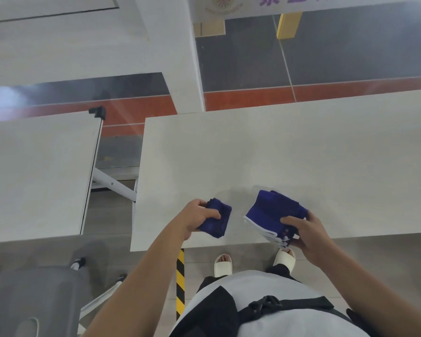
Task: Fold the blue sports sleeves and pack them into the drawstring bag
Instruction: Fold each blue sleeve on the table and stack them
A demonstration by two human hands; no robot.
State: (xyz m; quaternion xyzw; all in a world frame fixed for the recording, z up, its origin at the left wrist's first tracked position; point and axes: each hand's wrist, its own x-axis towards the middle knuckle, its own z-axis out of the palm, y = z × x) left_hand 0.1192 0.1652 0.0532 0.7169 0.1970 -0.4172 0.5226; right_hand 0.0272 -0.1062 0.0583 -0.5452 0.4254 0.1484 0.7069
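My left hand [197, 218] grips a small folded blue sleeve [218, 218] just above the near edge of the white table [277, 154]. My right hand [301, 229] holds a larger blue bundle with white trim [269, 214], folded in layers, resting on the table near its front edge. The two bundles lie about a hand's width apart. No drawstring bag is in view.
A second white table [34, 173] stands to the left, with a gap and a metal leg [112, 183] between the two. A grey chair [29, 300] sits at lower left. Black-and-yellow floor tape [180, 280] runs by my feet.
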